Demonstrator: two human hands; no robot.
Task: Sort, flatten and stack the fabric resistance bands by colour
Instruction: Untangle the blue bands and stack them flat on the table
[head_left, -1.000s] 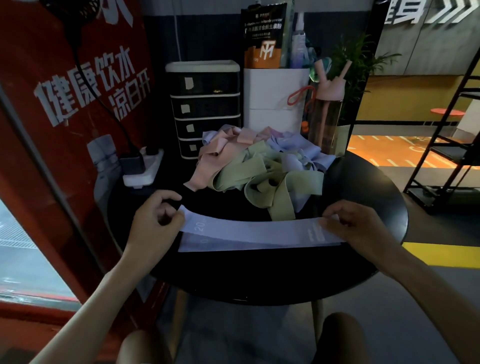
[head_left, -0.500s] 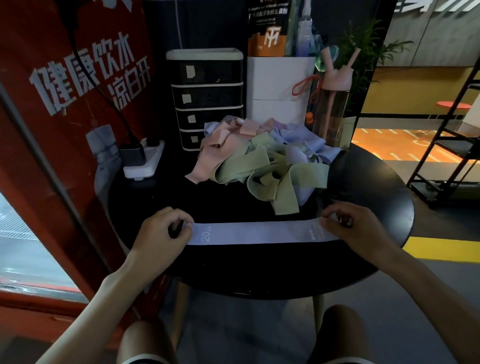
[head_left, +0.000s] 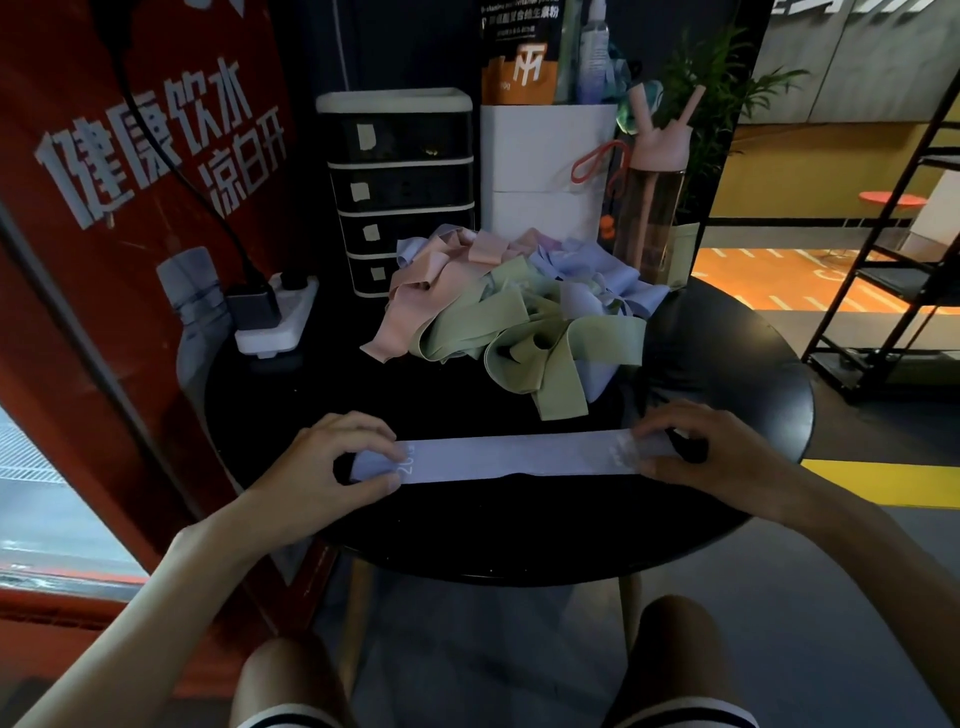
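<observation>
Far left first: white plug-in power strip (head_left: 278, 325) parked at the back-left rim of the round black table (head_left: 727, 374), well apart from the action. Next, left hand (head_left: 332, 462), fingers curled over and thumb tucked in front, pinching the left end of the long flat lavender fabric resistance band (head_left: 509, 460). Lies straight across the near half of the table, long axis running left to right, held flat between both grips and about equally near each hand. Just behind the middle, a tangled heap of pink, green and lavender fabric bands (head_left: 519, 317), one green tail dangling near the flat band's back edge but looking apart from it. Over on the right, right hand (head_left: 701, 452) curled down on the other end, gripping it much the same way. Probably the smoothing-and-laying-down stage. Bare tabletop showing in front and off to the right for a stack, though the near rim looks pretty close, so worth watching.
</observation>
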